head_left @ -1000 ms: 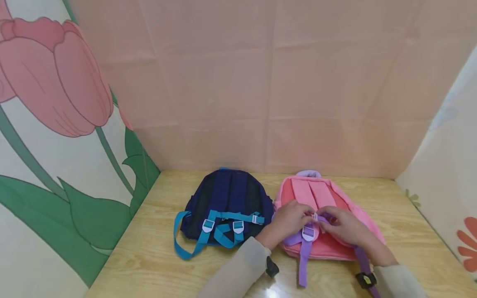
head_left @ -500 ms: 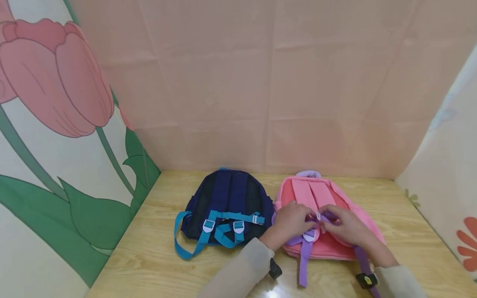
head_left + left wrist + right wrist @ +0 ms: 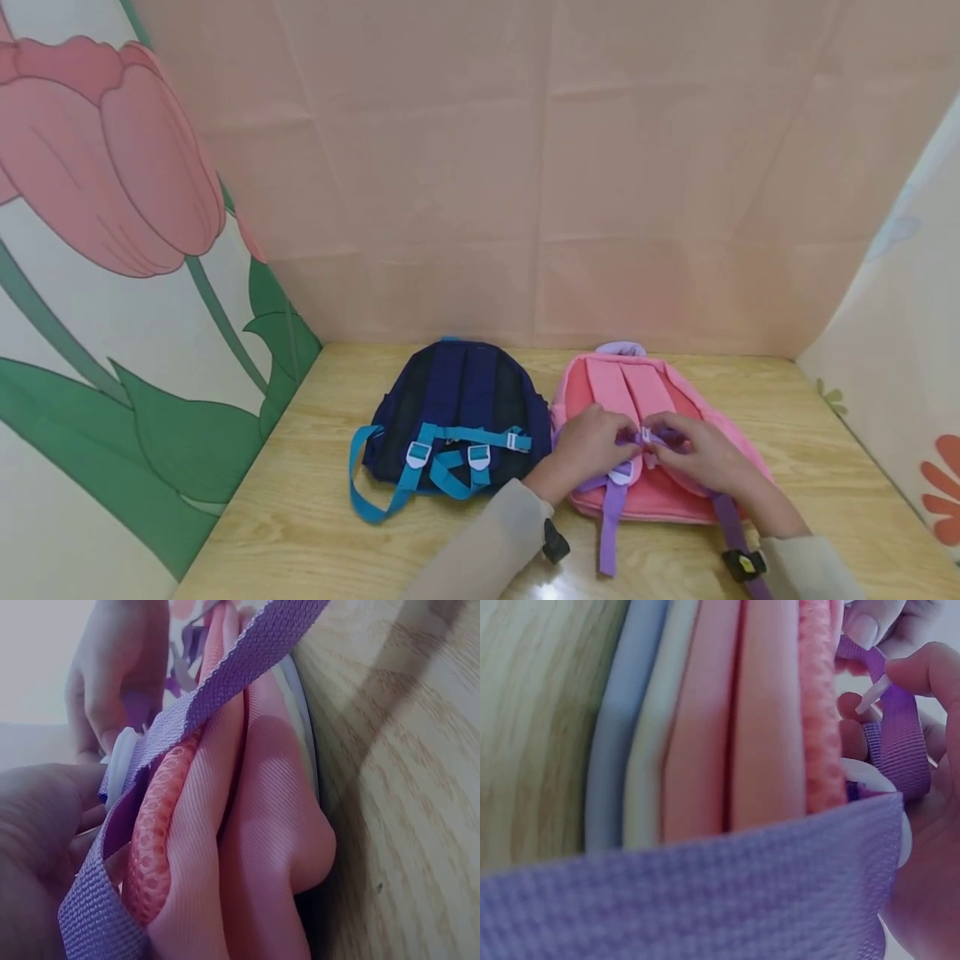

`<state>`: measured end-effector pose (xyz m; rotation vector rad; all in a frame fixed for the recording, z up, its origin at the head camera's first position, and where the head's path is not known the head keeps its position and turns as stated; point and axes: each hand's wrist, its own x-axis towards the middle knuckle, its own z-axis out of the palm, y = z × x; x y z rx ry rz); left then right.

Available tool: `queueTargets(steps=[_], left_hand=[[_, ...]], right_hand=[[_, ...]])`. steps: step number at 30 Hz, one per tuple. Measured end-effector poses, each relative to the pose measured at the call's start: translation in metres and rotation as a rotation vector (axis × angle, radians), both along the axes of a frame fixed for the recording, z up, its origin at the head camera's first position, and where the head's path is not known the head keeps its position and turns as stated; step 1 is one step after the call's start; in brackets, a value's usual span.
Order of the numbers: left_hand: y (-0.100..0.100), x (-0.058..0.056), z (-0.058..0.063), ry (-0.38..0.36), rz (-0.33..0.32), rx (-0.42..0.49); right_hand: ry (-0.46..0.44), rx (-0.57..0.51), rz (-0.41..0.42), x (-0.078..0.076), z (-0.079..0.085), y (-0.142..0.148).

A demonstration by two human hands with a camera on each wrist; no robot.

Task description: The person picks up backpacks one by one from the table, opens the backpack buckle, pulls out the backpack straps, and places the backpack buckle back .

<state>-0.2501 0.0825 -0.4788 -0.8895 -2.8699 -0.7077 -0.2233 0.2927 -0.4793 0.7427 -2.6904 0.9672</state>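
Note:
A pink backpack (image 3: 705, 417) with purple straps lies back side up on the wooden table. Over its middle, my left hand (image 3: 596, 442) pinches a thin purple strap (image 3: 855, 654) just left of a small white buckle (image 3: 646, 435). From the other side my right hand (image 3: 697, 454) pinches the same strap, its thumb and finger close to the white buckle (image 3: 874, 694) in the right wrist view. A larger white strap adjuster (image 3: 120, 766) sits on a shoulder strap below the hands. Curled fingers partly hide the thin strap.
Left of the pink one, touching or nearly so, lies a dark blue backpack (image 3: 461, 383) with teal straps (image 3: 408, 483). A purple strap end (image 3: 611, 542) hangs toward the front of the table (image 3: 300, 533). A pink backdrop and printed side panels enclose the table.
Both hands have shifted slightly to the right with the small white buckle between them. The left hand has moved closer to the right one. The dark blue backpack stays in place.

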Motion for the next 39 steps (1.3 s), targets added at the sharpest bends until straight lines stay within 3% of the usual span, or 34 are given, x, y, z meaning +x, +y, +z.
queueTargets(steps=[11,30,39], left_hand=[[0.001,-0.002,0.004,-0.001,-0.039,-0.023],[0.007,0.001,0.012,-0.074,-0.023,-0.041],[0.008,0.002,0.013,-0.07,-0.032,-0.086]], right_hand=[[0.027,-0.046,0.01,0.0,-0.007,0.003],[0.057,-0.024,0.021,0.004,0.001,0.007],[0.071,-0.016,0.034,0.006,0.005,0.016]])
